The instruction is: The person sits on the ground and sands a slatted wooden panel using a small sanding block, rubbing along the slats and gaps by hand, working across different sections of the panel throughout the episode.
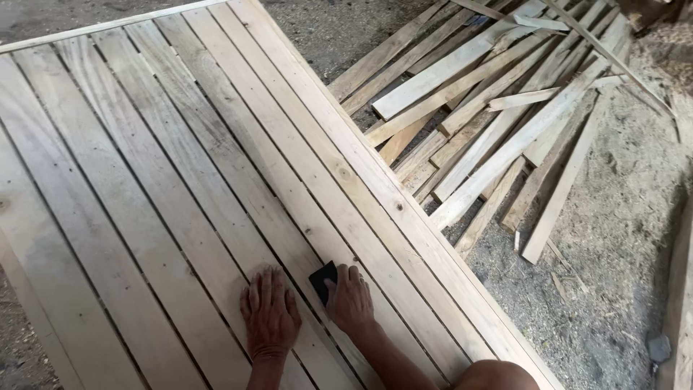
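Your right hand (351, 300) fingers are pressing a small, dark, flat sanding pad (323, 279), probably light and pliable, onto the pale slatted wooden panel (180, 180); left hand (270, 312) is lying flat, fingers spread.

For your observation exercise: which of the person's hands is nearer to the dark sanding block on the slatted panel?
Right. The right hand rests on the dark sanding block, fingers over it; the left hand lies flat on the slats beside it, not touching.
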Tool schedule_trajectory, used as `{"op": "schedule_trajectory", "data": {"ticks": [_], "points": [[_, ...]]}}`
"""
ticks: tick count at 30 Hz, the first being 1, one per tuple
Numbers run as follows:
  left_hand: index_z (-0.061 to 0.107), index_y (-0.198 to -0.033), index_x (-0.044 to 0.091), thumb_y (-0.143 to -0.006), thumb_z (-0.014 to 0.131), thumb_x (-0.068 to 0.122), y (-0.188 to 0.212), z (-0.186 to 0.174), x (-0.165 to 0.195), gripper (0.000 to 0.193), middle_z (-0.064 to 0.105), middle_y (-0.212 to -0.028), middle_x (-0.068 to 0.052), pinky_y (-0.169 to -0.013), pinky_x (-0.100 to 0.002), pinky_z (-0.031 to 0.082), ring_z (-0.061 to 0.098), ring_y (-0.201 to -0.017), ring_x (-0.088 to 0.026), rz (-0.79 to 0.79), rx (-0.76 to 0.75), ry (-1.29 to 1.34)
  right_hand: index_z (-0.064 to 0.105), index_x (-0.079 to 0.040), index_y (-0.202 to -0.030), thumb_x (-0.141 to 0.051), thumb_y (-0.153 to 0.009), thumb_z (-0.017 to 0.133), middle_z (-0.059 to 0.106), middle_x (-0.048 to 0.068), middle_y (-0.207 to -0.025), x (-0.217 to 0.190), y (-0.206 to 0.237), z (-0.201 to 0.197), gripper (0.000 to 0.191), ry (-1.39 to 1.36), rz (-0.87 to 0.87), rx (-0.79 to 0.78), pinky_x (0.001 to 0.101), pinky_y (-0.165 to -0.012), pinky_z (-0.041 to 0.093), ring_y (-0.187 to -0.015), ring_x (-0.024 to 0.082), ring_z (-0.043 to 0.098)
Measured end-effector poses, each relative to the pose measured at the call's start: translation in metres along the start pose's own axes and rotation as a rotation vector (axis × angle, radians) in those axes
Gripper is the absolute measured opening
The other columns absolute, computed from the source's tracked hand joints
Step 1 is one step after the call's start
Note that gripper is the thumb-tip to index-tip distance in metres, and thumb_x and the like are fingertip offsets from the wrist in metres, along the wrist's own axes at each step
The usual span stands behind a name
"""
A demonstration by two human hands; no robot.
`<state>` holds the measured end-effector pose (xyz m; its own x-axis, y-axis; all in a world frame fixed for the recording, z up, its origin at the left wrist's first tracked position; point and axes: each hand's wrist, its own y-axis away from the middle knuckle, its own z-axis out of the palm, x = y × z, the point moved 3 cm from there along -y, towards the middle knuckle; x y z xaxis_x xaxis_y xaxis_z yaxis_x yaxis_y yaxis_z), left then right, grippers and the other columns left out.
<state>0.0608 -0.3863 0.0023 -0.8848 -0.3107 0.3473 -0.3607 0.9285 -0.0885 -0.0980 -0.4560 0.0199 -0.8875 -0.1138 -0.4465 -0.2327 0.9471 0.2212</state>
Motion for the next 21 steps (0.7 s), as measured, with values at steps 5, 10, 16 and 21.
{"op": "schedule_trajectory", "data": {"ticks": [5, 10, 16, 21], "points": [[0.045, -0.15, 0.013, -0.102, 0.039, 0.039, 0.001, 0.005, -0.002, 0.055, 0.043, -0.157, -0.007, -0.122, -0.047, 0.019, 0.034, -0.146, -0.028, -0.009, -0.045, -0.009, 0.057, -0.003, -0.097, -0.02, -0.103, 0.059, 0.061, 0.016, -0.084, -0.024, -0.042, 0.029, 0.018, 0.103, -0.228, 0.365, 0.0462, -0.067, 0.048, -0.075, 0.032, 0.064], [0.043, -0.152, 0.012, -0.102, 0.038, 0.039, 0.0, 0.002, -0.001, 0.056, 0.041, -0.157, -0.008, -0.121, -0.047, 0.019, 0.034, -0.146, -0.028, -0.003, -0.071, -0.042, 0.059, -0.002, -0.101, -0.015, -0.102, 0.057, 0.061, 0.014, -0.087, -0.049, -0.092, 0.042, 0.013, 0.077, -0.393, 0.446, 0.0435, -0.068, 0.048, -0.072, 0.03, 0.062], [0.044, -0.149, 0.013, -0.1, 0.04, 0.039, -0.004, -0.008, 0.004, 0.056, 0.042, -0.156, -0.007, -0.121, -0.047, 0.02, 0.034, -0.145, -0.027, -0.021, -0.081, -0.024, 0.061, -0.003, -0.104, -0.016, -0.102, 0.059, 0.059, 0.013, -0.086, -0.011, -0.037, 0.029, 0.013, 0.076, -0.481, 0.442, 0.0445, -0.068, 0.047, -0.074, 0.029, 0.06], [0.044, -0.15, 0.012, -0.101, 0.039, 0.038, -0.001, -0.005, 0.002, 0.055, 0.042, -0.157, -0.007, -0.121, -0.048, 0.02, 0.034, -0.146, -0.029, 0.001, -0.051, -0.018, 0.06, -0.005, -0.099, -0.014, -0.098, 0.061, 0.059, 0.013, -0.085, 0.05, 0.051, 0.021, 0.009, 0.148, -0.403, 0.318, 0.0449, -0.065, 0.046, -0.073, 0.027, 0.059]]}}
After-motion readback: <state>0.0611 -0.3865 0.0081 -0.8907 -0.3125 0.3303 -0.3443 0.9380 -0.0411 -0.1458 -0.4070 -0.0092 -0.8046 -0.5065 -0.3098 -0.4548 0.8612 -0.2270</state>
